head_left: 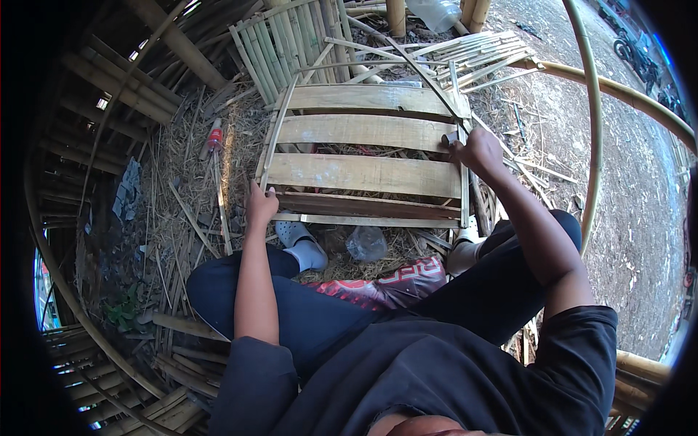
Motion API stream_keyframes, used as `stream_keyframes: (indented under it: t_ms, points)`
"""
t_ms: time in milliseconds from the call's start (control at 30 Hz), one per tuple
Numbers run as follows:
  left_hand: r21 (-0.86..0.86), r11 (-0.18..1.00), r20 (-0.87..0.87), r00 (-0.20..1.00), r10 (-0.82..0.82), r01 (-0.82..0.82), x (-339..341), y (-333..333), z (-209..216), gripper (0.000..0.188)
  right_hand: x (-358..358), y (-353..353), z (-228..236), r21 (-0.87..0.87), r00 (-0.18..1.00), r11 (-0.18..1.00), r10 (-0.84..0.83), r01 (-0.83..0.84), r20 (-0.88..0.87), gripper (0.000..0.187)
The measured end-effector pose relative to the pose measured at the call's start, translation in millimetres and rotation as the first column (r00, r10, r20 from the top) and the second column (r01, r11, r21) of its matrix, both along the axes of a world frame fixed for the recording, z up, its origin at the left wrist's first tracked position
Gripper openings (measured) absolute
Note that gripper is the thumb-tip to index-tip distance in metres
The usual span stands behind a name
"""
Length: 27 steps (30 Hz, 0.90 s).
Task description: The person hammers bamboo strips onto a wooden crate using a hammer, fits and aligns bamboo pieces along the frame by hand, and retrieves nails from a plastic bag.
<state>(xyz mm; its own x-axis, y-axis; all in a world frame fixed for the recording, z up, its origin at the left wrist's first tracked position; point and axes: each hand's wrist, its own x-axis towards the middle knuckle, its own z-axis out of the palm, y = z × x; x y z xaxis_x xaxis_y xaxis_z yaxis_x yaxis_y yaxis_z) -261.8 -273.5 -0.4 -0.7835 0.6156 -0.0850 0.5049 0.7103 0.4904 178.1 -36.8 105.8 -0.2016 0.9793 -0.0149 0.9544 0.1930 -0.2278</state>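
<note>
A slatted wooden crate-like frame (363, 174) lies in front of me, made of broad pale boards edged with thin bamboo strips. At its near left corner, my left hand (262, 203) is closed on the edge, thumb on top. My right hand (480, 154) is closed at the right side of the frame, around the lower end of a long thin dark strip (429, 81) that slants up and away to the left. A small greyish flat piece (449, 137) shows beside the right fingers; its kind cannot be made out.
A slatted bamboo panel (291, 47) leans beyond the frame, with loose split strips (483, 58) to its right. Between my feet lie a clear plastic bag (366, 243) and a red printed cloth (392, 287). A red-labelled bottle (214, 138) lies left. Curved bamboo poles (592, 109) stand right.
</note>
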Motion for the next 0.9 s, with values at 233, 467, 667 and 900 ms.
stream_keyframes:
  t_ms: [233, 467, 667, 900]
  points:
    - [0.051, 0.999, -0.104, 0.995, -0.003, 0.008, 1, 2, -3, 0.034, 18, 6, -51, -0.005, 0.998, 0.998, 0.055, -0.055, -0.029, 0.023]
    - [0.061, 0.998, -0.248, 0.969, 0.014, 0.001, 9, 0, 3, 0.014, 14, 1, -57, 0.164, 0.982, 0.984, 0.099, -0.072, -0.164, 0.016]
    - [0.092, 0.994, -0.171, 0.983, 0.069, -0.054, -1, -13, 2, 0.014, 4, 7, -23, 0.213, 0.968, 0.975, 0.111, -0.063, -0.223, 0.014]
    - [0.267, 0.922, 0.586, 0.807, 0.075, -0.280, -8, -36, -2, 0.007, -7, 33, 6, 0.309, 0.941, 0.951, 0.085, 0.021, -0.328, 0.016]
